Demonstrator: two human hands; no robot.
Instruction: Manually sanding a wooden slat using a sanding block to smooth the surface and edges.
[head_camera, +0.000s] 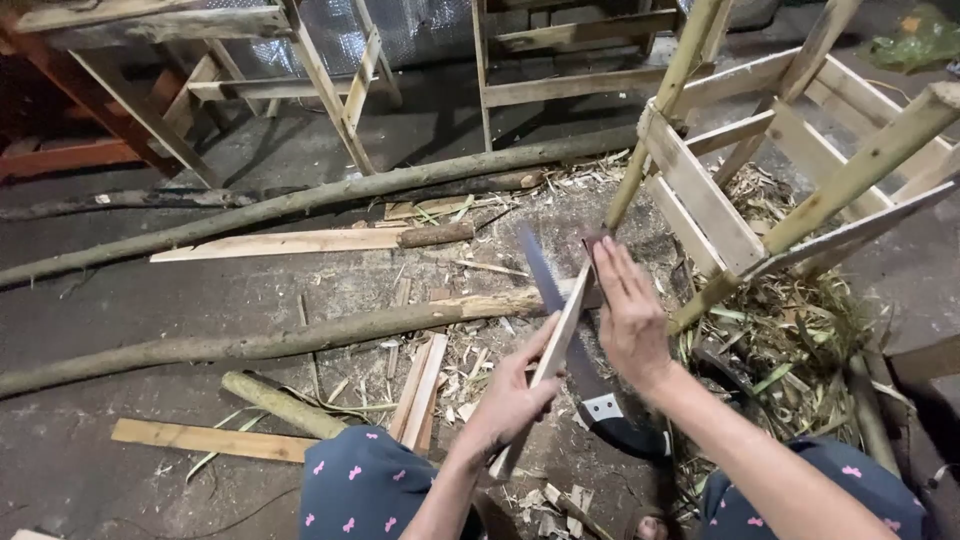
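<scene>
Two bare hands work over a littered concrete floor (120, 300); left hand (515, 395) has its fingers closed round the lower part of a thin wooden slat (562, 330), holding it tilted up to the right; right hand (630, 320) lies flat against the slat's upper end, fingers straight and spread, gripping nothing that shows; a hand saw (570, 350) with a black handle (630, 435) lies just behind the slat, blade pointing up-left, crossing it; whether the saw is pinned by the legs, cannot tell; knees in dark blue fabric with pink marks (365, 490) frame the bottom edge; long peeled poles (280, 340) lie across the floor to the left; loose flat boards (205, 440) and wood chips near them; a pale slatted wooden frame (700, 195) stands just right of the hands, above a heap of husks and shavings (790, 340).
</scene>
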